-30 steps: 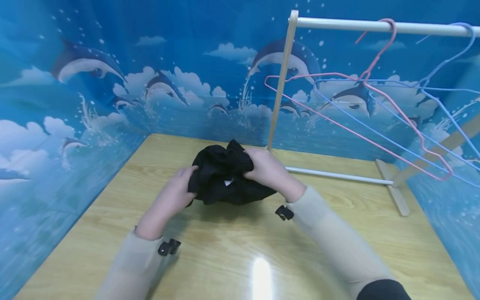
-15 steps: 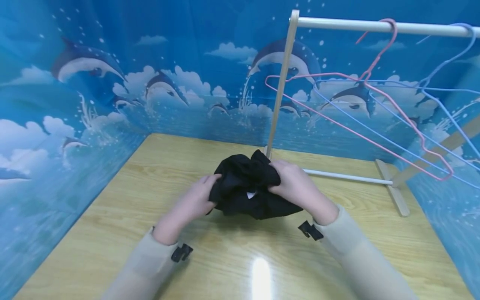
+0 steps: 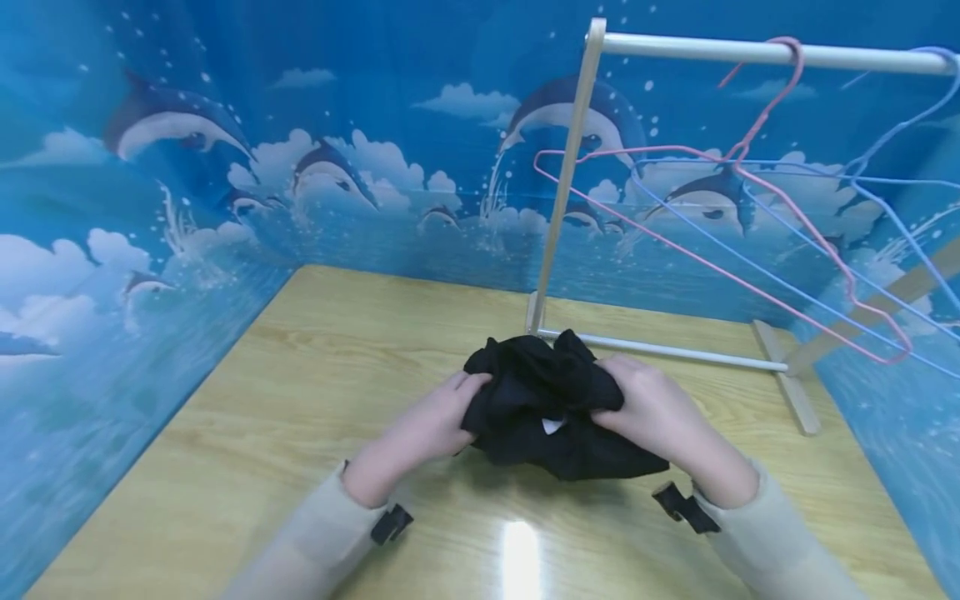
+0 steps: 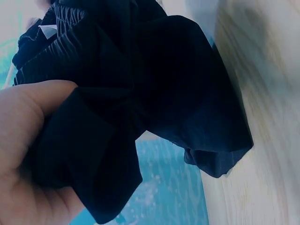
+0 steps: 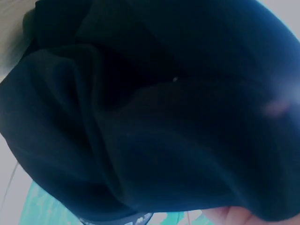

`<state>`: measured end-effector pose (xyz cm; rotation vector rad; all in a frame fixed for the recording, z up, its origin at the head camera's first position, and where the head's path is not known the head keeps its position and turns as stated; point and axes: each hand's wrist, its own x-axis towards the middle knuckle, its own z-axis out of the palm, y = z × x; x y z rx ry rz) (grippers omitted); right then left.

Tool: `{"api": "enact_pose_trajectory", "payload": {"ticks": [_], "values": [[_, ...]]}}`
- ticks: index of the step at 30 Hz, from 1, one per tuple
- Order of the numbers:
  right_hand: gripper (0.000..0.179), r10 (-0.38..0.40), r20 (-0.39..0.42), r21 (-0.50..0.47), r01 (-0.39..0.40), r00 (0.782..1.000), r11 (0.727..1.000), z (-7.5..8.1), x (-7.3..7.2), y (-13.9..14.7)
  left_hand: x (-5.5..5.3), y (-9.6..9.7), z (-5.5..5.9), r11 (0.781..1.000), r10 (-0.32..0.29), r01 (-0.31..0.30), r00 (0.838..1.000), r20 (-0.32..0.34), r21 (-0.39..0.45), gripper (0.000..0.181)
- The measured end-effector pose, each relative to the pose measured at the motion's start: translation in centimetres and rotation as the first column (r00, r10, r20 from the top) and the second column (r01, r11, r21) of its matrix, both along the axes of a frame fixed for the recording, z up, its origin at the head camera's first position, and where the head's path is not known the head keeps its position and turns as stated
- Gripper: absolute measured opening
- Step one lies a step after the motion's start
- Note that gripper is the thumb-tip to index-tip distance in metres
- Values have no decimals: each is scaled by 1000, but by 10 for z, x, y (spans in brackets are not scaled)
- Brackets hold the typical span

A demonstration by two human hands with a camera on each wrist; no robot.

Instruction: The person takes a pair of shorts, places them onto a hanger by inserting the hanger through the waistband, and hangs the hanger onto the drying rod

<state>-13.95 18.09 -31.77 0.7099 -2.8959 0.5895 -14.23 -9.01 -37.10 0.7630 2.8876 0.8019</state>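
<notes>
Bunched black shorts (image 3: 525,417) hang between both hands, low over the table. In the left wrist view the shorts (image 4: 183,89) have a gathered elastic waistband (image 4: 70,21) with a small white label. My left hand (image 3: 441,417) grips their left side, thumb on top of the fabric. On the opposite side my right hand (image 3: 652,408) holds the cloth bunched, its fingertips partly tucked behind the folds. Dark cloth fills most of the right wrist view, where only a bit of the right hand (image 5: 229,215) shows at the bottom.
A wooden table (image 3: 360,325) lies beneath the hands. Behind the shorts on the right stands a rack (image 3: 573,158) with a white top rail (image 3: 690,48). A pink hanger (image 3: 750,142) and blue hangers (image 3: 862,175) hang from it. Dolphin-print curtains (image 3: 360,108) enclose the table.
Both hands have carried the black shorts rightward and nearer to the person, keeping their grip. The rack and hangers stay put, with only a slight shift of the view.
</notes>
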Motion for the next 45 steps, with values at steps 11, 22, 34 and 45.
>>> {"api": "enact_pose_trajectory", "payload": {"ticks": [11, 22, 34, 45], "values": [[37, 31, -18, 8, -31, 999, 999, -25, 23, 27, 14, 24, -14, 988, -102, 98, 995, -24, -120, 60], [37, 63, 5, 10, -63, 998, 998, -58, 7, 45, 3, 39, -33, 965, -86, 102, 994, 73, -243, 65], [45, 60, 91, 17, -62, 994, 998, -89, 5, 47, 1, 34, -48, 951, -59, 81, 995, 80, -299, 69], [54, 12, 156, 47, -20, 988, 999, -94, 7, 47, 0, 30, -53, 966, -79, 94, 994, 71, -242, 73]]}}
